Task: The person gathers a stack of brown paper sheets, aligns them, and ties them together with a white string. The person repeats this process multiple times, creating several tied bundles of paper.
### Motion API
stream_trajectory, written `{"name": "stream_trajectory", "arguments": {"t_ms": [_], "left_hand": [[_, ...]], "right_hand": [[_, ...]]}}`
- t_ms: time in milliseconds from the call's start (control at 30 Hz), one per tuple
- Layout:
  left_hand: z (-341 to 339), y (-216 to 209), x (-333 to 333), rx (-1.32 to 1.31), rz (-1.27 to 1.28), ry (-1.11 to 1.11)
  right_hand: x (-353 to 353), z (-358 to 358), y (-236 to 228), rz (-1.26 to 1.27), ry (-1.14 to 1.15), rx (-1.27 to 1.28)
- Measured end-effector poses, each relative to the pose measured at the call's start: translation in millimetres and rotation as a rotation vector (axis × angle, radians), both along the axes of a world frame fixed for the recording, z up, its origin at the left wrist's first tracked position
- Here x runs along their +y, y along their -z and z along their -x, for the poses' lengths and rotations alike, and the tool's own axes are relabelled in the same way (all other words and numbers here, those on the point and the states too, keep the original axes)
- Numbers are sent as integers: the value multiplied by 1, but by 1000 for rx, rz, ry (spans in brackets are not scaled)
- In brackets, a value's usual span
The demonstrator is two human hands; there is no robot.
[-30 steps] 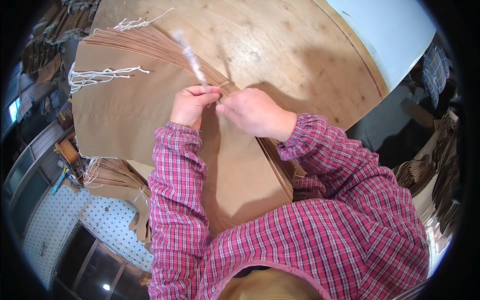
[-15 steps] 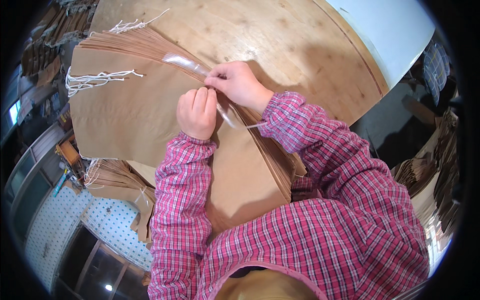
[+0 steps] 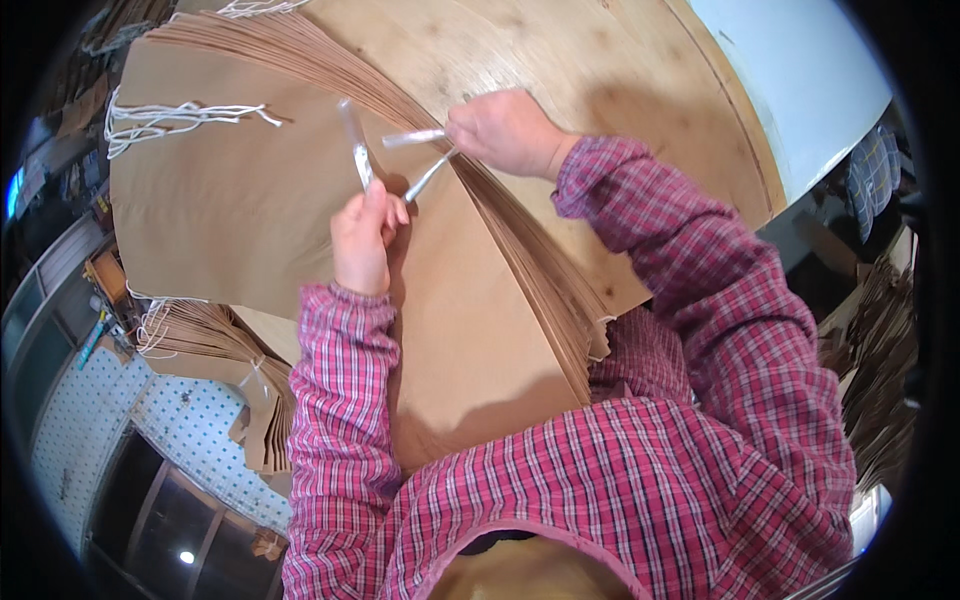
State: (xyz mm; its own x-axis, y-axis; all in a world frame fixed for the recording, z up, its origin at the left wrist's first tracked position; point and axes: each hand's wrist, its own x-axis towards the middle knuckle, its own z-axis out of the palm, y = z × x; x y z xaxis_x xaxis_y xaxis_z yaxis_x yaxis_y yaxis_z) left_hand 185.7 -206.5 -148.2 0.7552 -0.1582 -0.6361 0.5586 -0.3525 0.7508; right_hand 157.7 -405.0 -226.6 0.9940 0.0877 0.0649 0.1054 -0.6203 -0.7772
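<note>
A thick bundle of brown paper bags lies across the table in front of me, its fanned edges facing away and to the right. White cord handles lie over its left part. Around its narrowed middle runs a clear plastic strip, pulled taut between my hands. My left hand pinches one part of the strip above the bags, with a loose end sticking up past the thumb. Closed on the other part, my right hand is by the bundle's far edge, and a short end pokes out leftward from it.
The round wooden table extends beyond the bundle, with a white surface at the far right. A second tied bundle of bags sits lower left. More stacked bags stand at the right.
My hands have moved apart from close together at the bundle's middle, left hand down-left and right hand up-right. The strip ends now show between them. The bundle appears shifted slightly left.
</note>
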Motion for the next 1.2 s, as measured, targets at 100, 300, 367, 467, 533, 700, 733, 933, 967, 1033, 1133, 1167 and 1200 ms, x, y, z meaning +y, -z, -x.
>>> {"name": "stream_trajectory", "arguments": {"t_ms": [100,300,367,467,533,700,733,933,967,1033,1133,1167,1200], "left_hand": [[3,12,6,-119,-1,6],[4,15,-6,-267,49,84],[3,3,-15,-152,234,-66],[6,-23,-37,-133,319,-94],[10,-46,-52,-142,137,-42],[25,-123,-36,-484,-55,454],[22,-146,-20,-376,-135,622],[19,-169,25,-478,173,765],[20,-163,26,-445,134,708],[21,-145,23,-443,169,565],[18,-106,13,-283,273,340],[19,-97,8,-222,321,247],[19,-92,3,-155,390,155]], "right_hand": [[-3,4,-1,-5,-29,148],[-23,34,-5,-48,-22,185],[-13,39,-9,-441,218,207],[24,44,-26,-1652,220,428],[41,45,-45,-1826,427,367],[46,38,-112,-1124,149,35],[39,34,-121,-888,8,-160],[19,27,-151,-610,-625,-388],[19,18,-144,-660,-499,-415],[11,3,-131,-687,-313,-385],[-16,4,-115,-790,-198,285],[-20,7,-110,-689,-201,295],[-20,13,-104,-615,-203,256]]}}
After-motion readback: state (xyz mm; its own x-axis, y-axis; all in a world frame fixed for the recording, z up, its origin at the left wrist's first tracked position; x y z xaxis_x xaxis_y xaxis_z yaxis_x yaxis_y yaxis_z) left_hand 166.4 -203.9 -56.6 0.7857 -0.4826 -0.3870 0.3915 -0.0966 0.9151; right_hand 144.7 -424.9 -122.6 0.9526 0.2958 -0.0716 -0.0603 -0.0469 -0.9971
